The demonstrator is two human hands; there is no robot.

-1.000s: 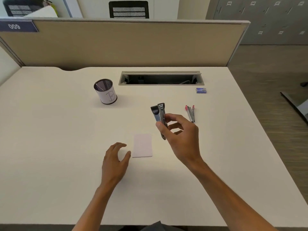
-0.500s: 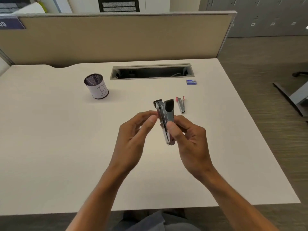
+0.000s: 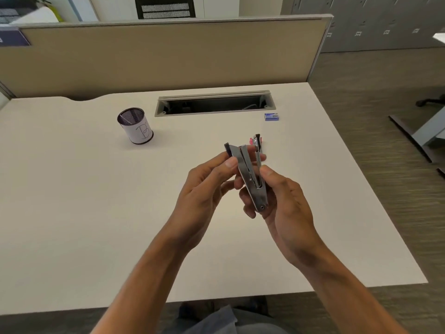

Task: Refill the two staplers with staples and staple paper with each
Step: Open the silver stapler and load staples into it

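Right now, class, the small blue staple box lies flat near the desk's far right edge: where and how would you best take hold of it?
Probably pinch the small blue staple box across its two long sides, coming down from above. It lies flat on the white desk with open space all round, so nothing blocks a top approach, and the narrow width suits a thumb-and-finger pinch.

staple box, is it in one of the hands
No, the staple box lies on the desk near the cable slot, apart from both hands.
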